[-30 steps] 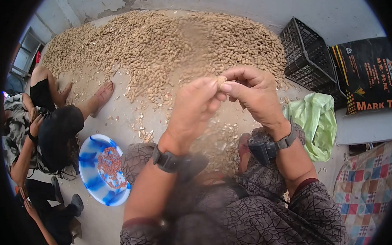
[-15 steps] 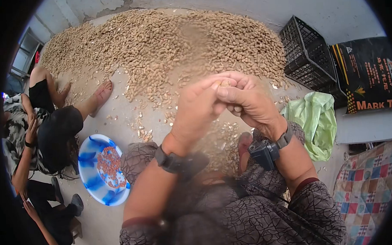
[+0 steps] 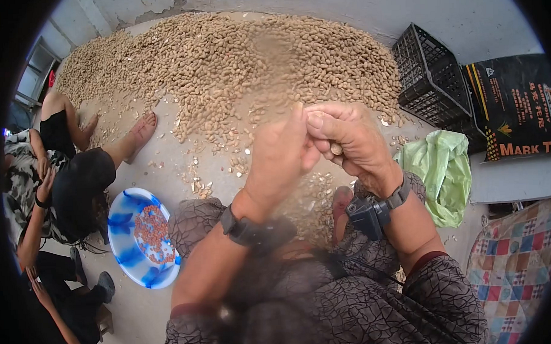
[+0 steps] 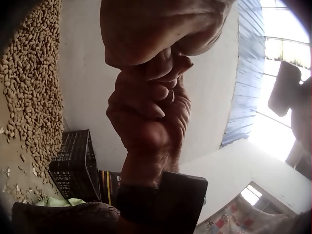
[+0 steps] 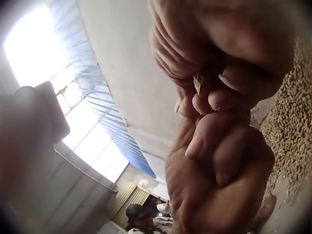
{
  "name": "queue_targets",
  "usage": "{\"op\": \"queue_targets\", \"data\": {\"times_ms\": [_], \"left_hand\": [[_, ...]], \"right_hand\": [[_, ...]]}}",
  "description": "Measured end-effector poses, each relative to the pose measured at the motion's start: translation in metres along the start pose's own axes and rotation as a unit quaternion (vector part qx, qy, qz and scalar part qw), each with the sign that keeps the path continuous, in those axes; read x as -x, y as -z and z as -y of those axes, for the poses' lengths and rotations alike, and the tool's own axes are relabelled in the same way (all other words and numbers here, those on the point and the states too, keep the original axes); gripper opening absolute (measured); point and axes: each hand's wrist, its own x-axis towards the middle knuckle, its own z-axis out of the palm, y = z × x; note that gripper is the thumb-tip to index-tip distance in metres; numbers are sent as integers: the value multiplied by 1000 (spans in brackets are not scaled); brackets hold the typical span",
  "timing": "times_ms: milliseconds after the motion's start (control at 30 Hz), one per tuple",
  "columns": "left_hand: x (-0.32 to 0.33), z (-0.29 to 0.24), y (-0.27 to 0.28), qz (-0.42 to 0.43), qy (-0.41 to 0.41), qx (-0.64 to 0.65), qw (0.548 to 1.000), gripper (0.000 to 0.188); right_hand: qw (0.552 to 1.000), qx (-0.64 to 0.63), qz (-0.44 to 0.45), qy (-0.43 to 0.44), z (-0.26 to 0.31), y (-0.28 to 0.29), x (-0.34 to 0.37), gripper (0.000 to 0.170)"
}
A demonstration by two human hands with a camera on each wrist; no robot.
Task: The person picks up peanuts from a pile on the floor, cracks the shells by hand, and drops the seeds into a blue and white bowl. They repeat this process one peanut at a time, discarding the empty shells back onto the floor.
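Observation:
In the head view my left hand (image 3: 278, 154) and right hand (image 3: 356, 139) meet fingertip to fingertip above my lap. Both hands pinch a peanut between thumbs and forefingers, and their fingers hide most of it. A sliver of its pale shell (image 5: 197, 83) pokes out between the fingers in the right wrist view. Lower in my right hand, the curled fingers hold another whole peanut (image 3: 336, 148). From the left wrist view, the right hand (image 4: 148, 114) shows with its fingers curled against the left hand (image 4: 161, 34).
A wide heap of unshelled peanuts (image 3: 223, 70) lies along the wall. A blue-and-white basin (image 3: 125, 253) with reddish kernels stands at left, near seated people. At right are a black crate (image 3: 433, 84), a green bag (image 3: 448, 178) and a black sack (image 3: 516, 103). Broken shells (image 3: 316, 201) litter the floor.
The peanut that showed between my thumbs is now mostly covered by the fingers. My left hand has turned more edge-on, and the peanut in my right palm has come into view.

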Motion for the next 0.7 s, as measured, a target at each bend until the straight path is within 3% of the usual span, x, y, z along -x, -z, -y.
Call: {"op": "queue_targets", "data": {"times_ms": [333,400,433,533,700], "left_hand": [[-2,1,7,3,9,-37,999,40],[-5,-5,7,33,52,89,994,36],[-5,-7,7,32,49,89,994,36],[-6,-9,6,47,56,147,986,33],[-6,-3,8,-5,-43,93,995,37]], "right_hand": [[999,-38,2,-23,-9,4,-10,22],[1000,22,-4,-5,-15,8,-13,20],[997,81,-11,13,-15,9,-14,19],[994,89,-30,55,-9,6,-10,17],[989,119,-53,65,-8,13,-7,24]]}}
